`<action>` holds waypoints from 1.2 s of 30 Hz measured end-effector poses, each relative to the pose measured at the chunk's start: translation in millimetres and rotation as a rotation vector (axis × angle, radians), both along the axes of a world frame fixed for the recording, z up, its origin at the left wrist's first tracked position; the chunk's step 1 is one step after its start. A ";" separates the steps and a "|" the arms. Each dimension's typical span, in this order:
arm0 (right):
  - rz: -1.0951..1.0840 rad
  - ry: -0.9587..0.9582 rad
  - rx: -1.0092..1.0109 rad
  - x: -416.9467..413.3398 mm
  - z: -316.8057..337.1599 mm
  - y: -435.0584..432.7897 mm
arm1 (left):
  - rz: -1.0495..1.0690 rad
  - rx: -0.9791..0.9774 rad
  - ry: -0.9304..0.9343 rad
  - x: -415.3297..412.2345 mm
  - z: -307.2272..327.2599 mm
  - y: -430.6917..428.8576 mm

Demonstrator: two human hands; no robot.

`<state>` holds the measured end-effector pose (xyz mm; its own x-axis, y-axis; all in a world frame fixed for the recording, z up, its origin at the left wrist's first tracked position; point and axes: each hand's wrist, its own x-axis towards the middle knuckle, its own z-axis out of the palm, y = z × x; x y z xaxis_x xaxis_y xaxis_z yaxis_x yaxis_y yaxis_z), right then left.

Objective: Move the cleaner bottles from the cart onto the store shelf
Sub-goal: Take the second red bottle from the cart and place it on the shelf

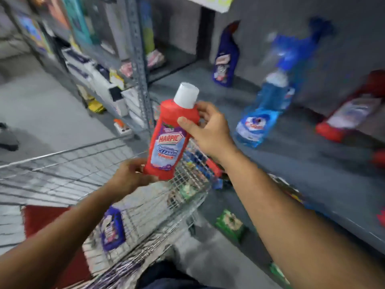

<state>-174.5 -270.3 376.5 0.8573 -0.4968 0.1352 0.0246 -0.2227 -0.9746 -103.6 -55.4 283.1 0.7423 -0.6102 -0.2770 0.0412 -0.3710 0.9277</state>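
A red Harpic cleaner bottle [169,138] with a white cap is held upright above the wire cart [87,170]. My left hand [131,176] grips its base and my right hand [208,130] grips its shoulder just below the cap. On the grey store shelf [302,163] to the right stand a dark blue bottle [226,57], a light blue spray bottle [268,103] and a red bottle [350,113]. Another purple-labelled bottle [112,228] lies inside the cart near a red item [45,217].
A metal shelf upright [138,65] stands just behind the held bottle, with stocked shelves of boxes to the left. Green packets [230,224] sit on the lower shelf below my right arm. Grey floor lies at the left.
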 end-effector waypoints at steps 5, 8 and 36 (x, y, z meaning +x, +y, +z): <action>-0.187 -0.102 -0.155 -107.2 58.5 -49.9 | -0.254 0.013 -0.377 -46.2 44.5 -88.7; -0.328 -0.117 -0.204 -162.0 72.3 -81.0 | -0.361 -0.058 -0.485 -88.4 48.1 -153.1; -0.757 0.081 -0.367 -265.5 39.2 -178.1 | -0.687 0.129 -0.893 -164.3 24.5 -335.0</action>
